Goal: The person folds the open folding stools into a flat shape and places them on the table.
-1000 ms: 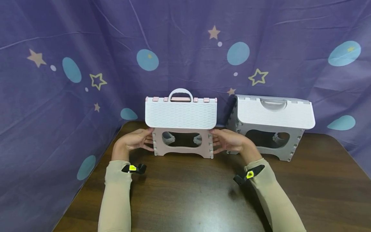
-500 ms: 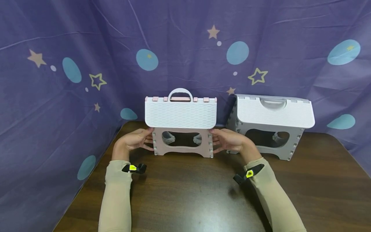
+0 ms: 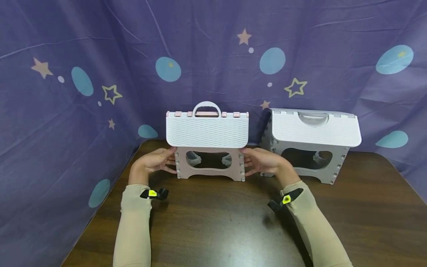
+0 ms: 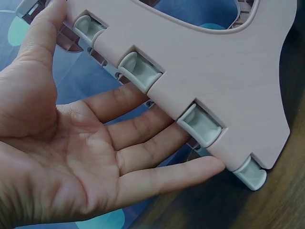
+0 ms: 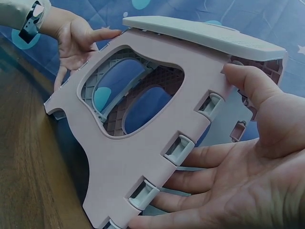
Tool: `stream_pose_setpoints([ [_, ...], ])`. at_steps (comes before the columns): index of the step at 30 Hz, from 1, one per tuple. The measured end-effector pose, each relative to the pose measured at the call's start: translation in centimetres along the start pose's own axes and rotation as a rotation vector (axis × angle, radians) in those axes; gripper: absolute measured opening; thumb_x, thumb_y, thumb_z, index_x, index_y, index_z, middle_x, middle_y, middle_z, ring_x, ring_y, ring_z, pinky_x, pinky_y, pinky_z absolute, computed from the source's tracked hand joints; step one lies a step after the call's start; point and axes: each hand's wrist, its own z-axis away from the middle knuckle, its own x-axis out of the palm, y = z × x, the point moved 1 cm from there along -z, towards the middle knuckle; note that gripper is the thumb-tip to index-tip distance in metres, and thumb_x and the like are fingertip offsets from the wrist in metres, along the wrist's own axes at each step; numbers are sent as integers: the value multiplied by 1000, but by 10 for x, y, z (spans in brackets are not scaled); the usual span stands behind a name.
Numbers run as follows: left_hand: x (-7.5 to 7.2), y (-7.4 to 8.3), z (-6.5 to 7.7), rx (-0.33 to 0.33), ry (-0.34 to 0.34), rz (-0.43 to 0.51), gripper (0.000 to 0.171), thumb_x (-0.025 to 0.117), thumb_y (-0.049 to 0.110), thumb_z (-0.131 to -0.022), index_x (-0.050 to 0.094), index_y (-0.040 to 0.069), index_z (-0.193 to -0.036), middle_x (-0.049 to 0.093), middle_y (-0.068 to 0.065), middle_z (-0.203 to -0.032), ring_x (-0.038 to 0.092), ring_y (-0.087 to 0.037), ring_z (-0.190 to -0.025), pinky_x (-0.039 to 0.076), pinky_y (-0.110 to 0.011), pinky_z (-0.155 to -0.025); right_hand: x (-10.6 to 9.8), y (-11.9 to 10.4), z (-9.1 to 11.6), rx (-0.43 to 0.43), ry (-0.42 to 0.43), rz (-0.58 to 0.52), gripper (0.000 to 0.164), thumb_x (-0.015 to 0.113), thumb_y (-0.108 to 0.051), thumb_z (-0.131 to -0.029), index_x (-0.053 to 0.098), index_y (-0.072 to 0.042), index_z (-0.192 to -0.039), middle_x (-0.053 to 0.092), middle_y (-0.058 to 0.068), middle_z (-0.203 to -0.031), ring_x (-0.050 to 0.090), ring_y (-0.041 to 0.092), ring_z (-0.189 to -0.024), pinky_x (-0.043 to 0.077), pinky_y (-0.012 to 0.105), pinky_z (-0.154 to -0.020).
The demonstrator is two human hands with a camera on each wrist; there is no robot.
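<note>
Head view: left hand (image 3: 152,162) and right hand (image 3: 265,163) are holding the pink stool (image 3: 207,139), mid-frame. Left wrist view: fingers are going behind its edge — maybe slipping, if loose. Right wrist view: thumb is pressing, upper right — hard squeezing might be pinching skin at the hinges (image 5: 180,151).

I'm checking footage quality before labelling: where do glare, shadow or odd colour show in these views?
Head view: pale glare on the table, dark shadow beside the right sleeve; right wrist view: curtain looks blue, against purple in the head view; left wrist view: curtain bluish too, pink stool fairly sharp.
</note>
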Motion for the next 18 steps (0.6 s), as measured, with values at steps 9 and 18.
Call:
stream_pose_setpoints([
  [9, -1, -1, -2, 10, -2, 3, 94, 45, 68, -98, 40, -13, -144, 65, -13, -126, 64, -30, -117, 51, -63, -102, -1, 0, 0, -6, -2, -15, 56, 43, -40, -108, 43, 6, -140, 66, 9, -123, 62, 25, -117, 41, 70, -109],
  [18, -2, -3, -3, 9, -7, -5, 89, 44, 66, -100, 42, -12, -143, 65, -13, -127, 64, -28, -116, 52, -61, -102, -2, 1, -2, -9, -3, 2, 53, 42, -39, -108, 47, 6, -136, 68, 6, -120, 63, 25, -114, 43, 68, -109],
])
